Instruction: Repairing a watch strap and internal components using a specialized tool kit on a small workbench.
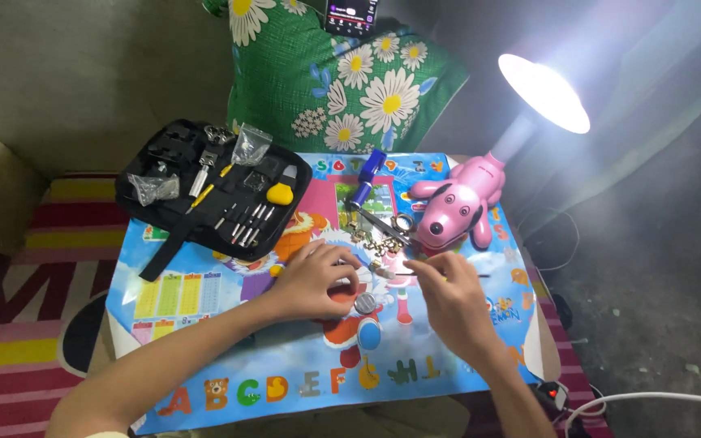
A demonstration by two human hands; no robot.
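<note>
I judge work mid-stage — left hand point(314, 280) pinches the round watch case point(364, 303) on the table point(204, 357), right hand point(448, 296) grips a thin tool point(468, 276) — metal band links point(371, 237) lie loose, unattached.

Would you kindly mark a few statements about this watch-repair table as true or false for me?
1. The black zip tool case lies open on the left part of the colourful alphabet mat. True.
2. The pink dog-shaped lamp is switched off. False: its round head glows brightly.
3. The left hand rests beside a small round silver watch case. True.
4. The right hand holds the yellow-handled tool. False: that tool lies in the case; the right fingers pinch a thin dark tool.
5. A green cushion with white daisies stands behind the table. True.
</note>
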